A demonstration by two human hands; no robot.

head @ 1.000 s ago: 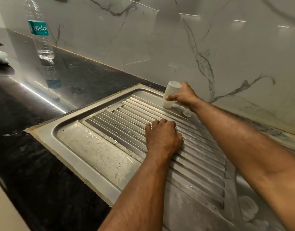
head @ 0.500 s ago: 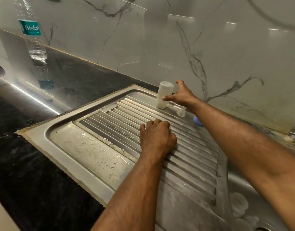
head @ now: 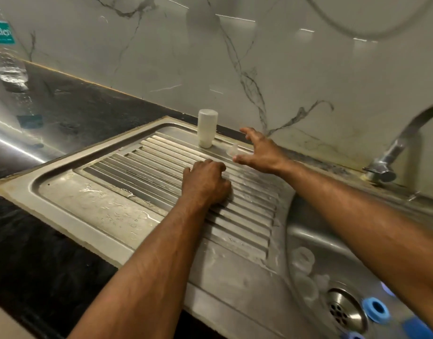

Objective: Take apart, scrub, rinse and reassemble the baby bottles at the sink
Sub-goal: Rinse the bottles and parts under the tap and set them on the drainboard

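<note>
**Bottle body inverted on drainboard, both hands off it**

Head view:
- Translucent bottle body (head: 207,128) standing mouth-down at back edge of ribbed drainboard (head: 93,206), close to marble backsplash (head: 308,69). Untouched.
- Right hand (head: 260,152) just right of bottle body, clear of it, fingers spread apart and straight, holding nothing.
- Small clear part, likely a nipple (head: 231,150), on drainboard under right hand's fingers; contact cannot be told.
- Left hand (head: 205,183) knuckles-up on drainboard ribs, fingers curled together; anything inside not visible.
- Sink basin (head: 315,231) to the right: blurred translucent rings (head: 303,259) on basin floor, blue ring (head: 376,309) beside drain (head: 345,310).
- Tap (head: 394,152) at back right.
- Water bottle (head: 5,50) on dark counter (head: 27,241), far left.
</note>
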